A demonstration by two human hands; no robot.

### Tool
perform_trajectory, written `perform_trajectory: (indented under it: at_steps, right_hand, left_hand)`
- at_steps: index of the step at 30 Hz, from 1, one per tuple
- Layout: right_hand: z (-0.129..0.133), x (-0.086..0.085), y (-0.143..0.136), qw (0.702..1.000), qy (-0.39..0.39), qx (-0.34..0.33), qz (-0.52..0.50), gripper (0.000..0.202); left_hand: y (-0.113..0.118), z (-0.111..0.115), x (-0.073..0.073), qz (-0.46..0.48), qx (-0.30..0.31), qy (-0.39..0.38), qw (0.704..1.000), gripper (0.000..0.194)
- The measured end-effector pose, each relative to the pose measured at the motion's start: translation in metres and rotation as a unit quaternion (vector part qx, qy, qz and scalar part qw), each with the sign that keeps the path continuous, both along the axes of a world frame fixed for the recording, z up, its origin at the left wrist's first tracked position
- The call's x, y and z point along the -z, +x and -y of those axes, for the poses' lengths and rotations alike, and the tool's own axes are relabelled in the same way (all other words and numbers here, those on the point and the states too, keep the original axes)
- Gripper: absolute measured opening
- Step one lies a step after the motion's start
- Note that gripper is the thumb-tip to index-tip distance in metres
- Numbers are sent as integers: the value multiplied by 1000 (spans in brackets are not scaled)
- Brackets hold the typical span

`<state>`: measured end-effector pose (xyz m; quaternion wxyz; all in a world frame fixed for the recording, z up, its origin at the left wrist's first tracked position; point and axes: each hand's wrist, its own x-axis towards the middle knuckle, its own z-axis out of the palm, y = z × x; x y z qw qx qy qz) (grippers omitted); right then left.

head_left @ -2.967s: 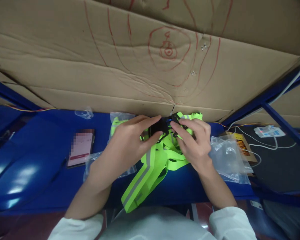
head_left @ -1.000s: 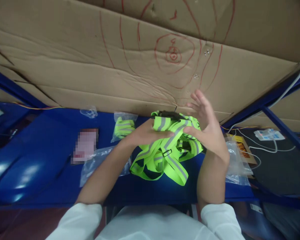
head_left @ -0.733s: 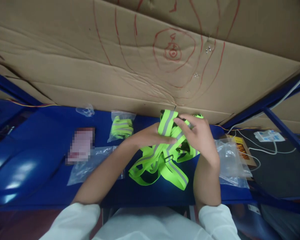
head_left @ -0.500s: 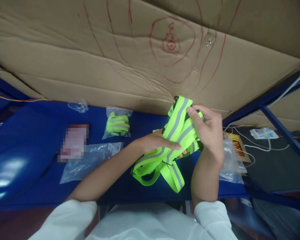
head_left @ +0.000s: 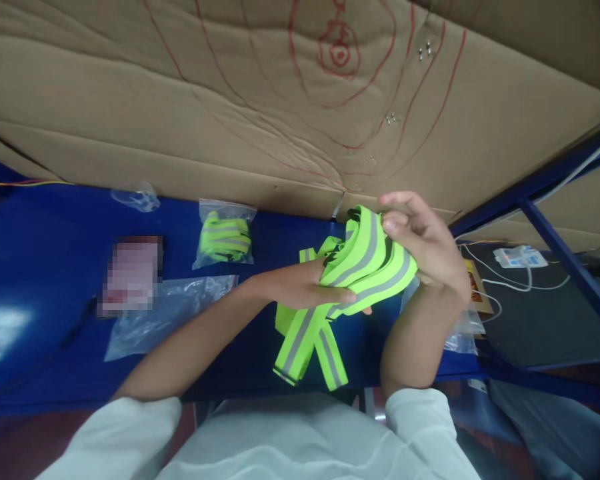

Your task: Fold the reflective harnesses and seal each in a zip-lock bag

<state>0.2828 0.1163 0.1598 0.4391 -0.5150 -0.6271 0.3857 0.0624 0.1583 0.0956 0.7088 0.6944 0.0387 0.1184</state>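
Item: one fluorescent-yellow reflective strap vest [head_left: 367,263] with grey reflective bands, held above the blue desk [head_left: 45,267], gathered into a loose bundle with two strap ends hanging down toward the person's lap. Left hand [head_left: 300,285]: flat and extended under the bundle, fingers nearly straight, thumb laid over the lower straps, so holding the vest from below. Right hand [head_left: 425,243]: raised at the bundle's upper right, fingers curled onto the top fold, gripping the vest there. Step in hand, as judged: folding or gathering the straps into a compact bundle; the hanging ends remained loose. The next move would call for those ends to be tucked up into the bundle while the left hand kept the folds pressed together. Also on the desk: one bagged vest [head_left: 224,235] of the same kind in clear plastic, well apart to the left; one empty clear bag [head_left: 170,313] lying flat near the left forearm; one blurred-out flat item [head_left: 131,275]; further clear plastic [head_left: 460,327] behind the right wrist. Backdrop: cardboard sheet [head_left: 230,113] with red pen marks.
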Motion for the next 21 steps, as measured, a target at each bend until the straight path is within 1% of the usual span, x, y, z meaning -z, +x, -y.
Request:
perform_trajectory:
  at_steps: [1, 3, 4, 6, 8, 11, 13, 14, 16, 17, 18, 20, 21]
  right_hand:
    - [-4, 2, 0, 1000, -8, -15, 3, 39]
    - [-10, 5, -2, 998, -4, -49, 38, 36]
    - [-11, 5, -3, 995, -3, -71, 64, 38]
    - [-13, 5, -3, 988, -15, -112, 106, 49]
    - [-11, 5, -4, 982, -25, -140, 128, 59]
    - [-7, 5, -11, 975, -21, -168, 144, 60]
    - [-6, 7, -19, 978, -25, -153, 138, 67]
    - [-5, 8, -23, 982, -31, -136, 127, 64]
    - [-6, 9, -30, 991, -28, -91, 91, 49]
    - [-7, 9, -33, 995, -21, -71, 71, 43]
    - [-7, 10, -34, 997, -14, -52, 53, 39]
    - [-9, 11, -33, 1000, -2, -8, 20, 35]
    - [-10, 11, -31, 1000, 3, 15, 8, 35]
  left_hand:
    - [-2, 0, -3, 5, -18, 16, 1000, 35]
    - [-7, -1, -6, 14, -47, 29, 998, 32]
    - [-9, -2, -7, 15, -58, 30, 998, 31]
    - [-11, -4, -9, 12, -78, 23, 997, 31]
    - [-13, -7, -9, 8, -99, 24, 995, 33]
    - [-12, -12, -7, 25, -140, 64, 988, 33]
    - [-11, -15, -5, 34, -169, 88, 981, 35]
    - [-10, -16, -4, 31, -183, 85, 979, 36]
    - [-9, -17, -3, 9, -196, 43, 980, 37]
    - [-8, -17, -3, -6, -188, 6, 982, 38]
    - [-7, -16, -4, -18, -167, -36, 985, 38]
    - [-6, -13, -6, -24, -106, -118, 987, 40]
    - [-6, -12, -6, -22, -74, -146, 986, 41]
